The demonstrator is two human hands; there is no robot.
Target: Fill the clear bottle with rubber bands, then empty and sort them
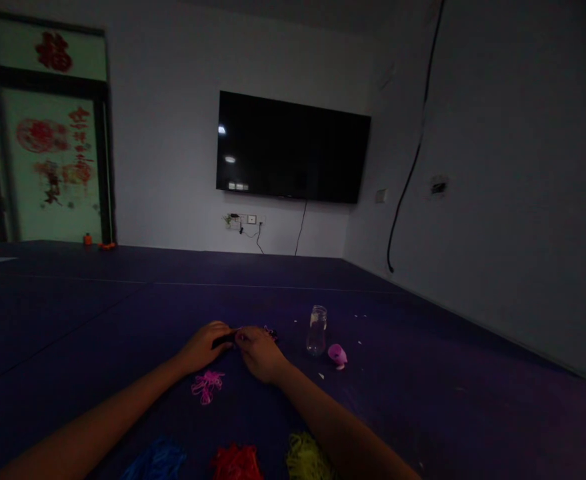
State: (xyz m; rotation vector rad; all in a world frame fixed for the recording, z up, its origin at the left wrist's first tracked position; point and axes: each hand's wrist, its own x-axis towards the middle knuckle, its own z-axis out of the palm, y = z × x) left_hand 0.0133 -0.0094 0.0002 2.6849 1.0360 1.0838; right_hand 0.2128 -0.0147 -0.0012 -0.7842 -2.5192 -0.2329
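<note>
My left hand (pixel 205 345) is closed on a dark, narrow strip-like thing (pixel 223 341), whose kind I cannot make out. Against it, my right hand (pixel 261 353) pinches something pink (pixel 239 335), mostly covered by the fingers. Both hands are close together, low over the dark purple surface (pixel 397 407). Past my right knuckles a small dark and pink tangle (pixel 271 333) shows. Nearer to me than the left hand lies a loose pile of pink strands (pixel 207 385). A clear glass jar (pixel 316 333) stands upright right of my hands, with a small pink cup-like piece (pixel 337 355) beside it.
Along the near edge lie bundles of blue strands (pixel 157 460), red strands (pixel 237 463) and yellow-green strands (pixel 309 457). Small white scraps (pixel 321 376) are scattered around the jar. A black cable (pixel 403 193) hangs down the right wall, and a television (pixel 293 148) is on the far wall.
</note>
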